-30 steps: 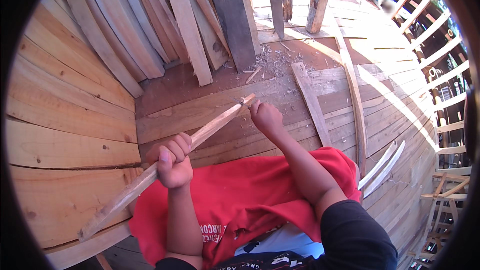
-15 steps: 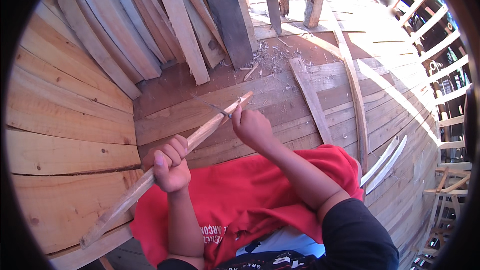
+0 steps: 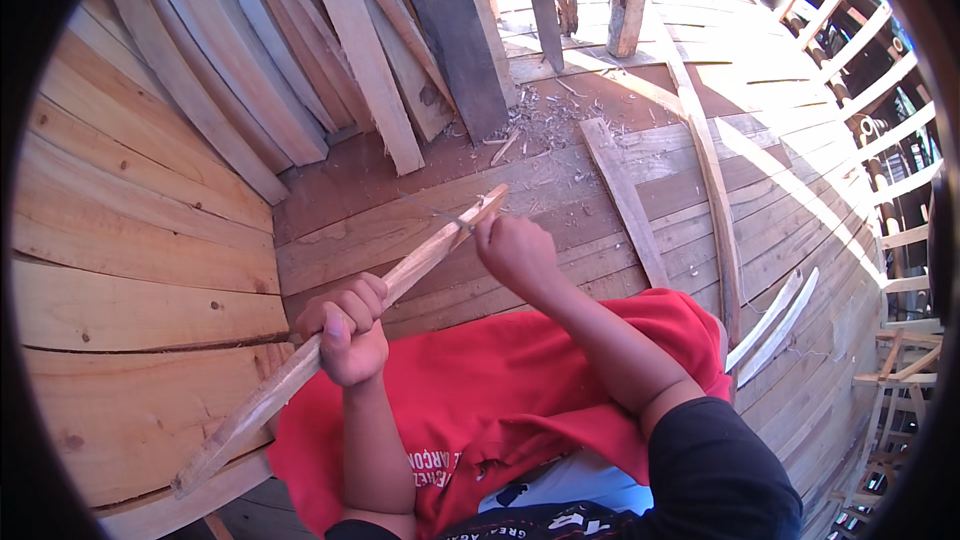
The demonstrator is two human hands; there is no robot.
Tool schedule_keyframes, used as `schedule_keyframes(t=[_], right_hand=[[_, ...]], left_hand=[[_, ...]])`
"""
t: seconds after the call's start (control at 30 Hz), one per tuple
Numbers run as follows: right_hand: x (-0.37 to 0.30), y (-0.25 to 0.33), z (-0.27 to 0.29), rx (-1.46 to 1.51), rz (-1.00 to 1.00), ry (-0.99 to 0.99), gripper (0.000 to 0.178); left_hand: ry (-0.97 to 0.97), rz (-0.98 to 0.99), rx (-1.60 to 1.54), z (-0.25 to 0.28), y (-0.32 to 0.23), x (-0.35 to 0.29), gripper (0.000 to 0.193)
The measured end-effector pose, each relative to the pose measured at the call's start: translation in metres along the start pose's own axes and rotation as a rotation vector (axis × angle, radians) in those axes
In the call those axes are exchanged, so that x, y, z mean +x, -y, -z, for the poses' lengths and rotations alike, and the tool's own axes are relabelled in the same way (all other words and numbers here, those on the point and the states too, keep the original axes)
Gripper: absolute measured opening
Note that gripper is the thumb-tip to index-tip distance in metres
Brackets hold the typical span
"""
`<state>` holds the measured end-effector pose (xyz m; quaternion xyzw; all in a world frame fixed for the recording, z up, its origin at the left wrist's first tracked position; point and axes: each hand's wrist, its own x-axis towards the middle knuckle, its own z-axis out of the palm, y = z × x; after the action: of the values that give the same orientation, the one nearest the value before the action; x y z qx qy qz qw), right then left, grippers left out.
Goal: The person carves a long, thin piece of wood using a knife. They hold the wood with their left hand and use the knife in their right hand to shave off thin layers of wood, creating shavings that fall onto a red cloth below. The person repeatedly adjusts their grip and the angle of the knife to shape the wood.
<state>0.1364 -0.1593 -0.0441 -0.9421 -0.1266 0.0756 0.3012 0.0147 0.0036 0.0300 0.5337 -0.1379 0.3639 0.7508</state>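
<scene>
My left hand (image 3: 345,330) is wrapped round the middle of a long, roughly squared wooden stick (image 3: 425,258), which slants up to the right across my lap. Close to the stick's narrowed far end, my right hand (image 3: 515,255) is closed on the handle of a knife (image 3: 462,224). Its thin dark blade crosses the stick and points up to the left, its tip blurred. Most of the handle is hidden in my fist. A red cloth (image 3: 450,365) with white lettering lies over my lap, under both forearms.
Wood shavings (image 3: 560,120) are scattered on the plank floor (image 3: 530,200) ahead. Curved planks (image 3: 200,50) lean at the far left beside a board wall (image 3: 150,310). A loose board (image 3: 622,200) and a long batten (image 3: 708,180) lie ahead to the right. White strips (image 3: 780,325) lie at right.
My right hand and the knife have shifted slightly to the right and down along the stick's end. The left hand and stick have moved a little to the right in view.
</scene>
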Motion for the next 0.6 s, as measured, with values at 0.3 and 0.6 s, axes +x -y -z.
schedule_keyframes(t=[0.3, 0.6], right_hand=[[-0.005, 0.006, 0.003, -0.002, -0.017, -0.005, 0.054], [-0.006, 0.009, 0.006, -0.015, 0.027, -0.019, 0.054]], left_hand=[[0.026, -0.015, -0.011, -0.002, 0.0, 0.0, 0.04], [0.063, -0.007, -0.012, -0.001, -0.001, 0.002, 0.041]])
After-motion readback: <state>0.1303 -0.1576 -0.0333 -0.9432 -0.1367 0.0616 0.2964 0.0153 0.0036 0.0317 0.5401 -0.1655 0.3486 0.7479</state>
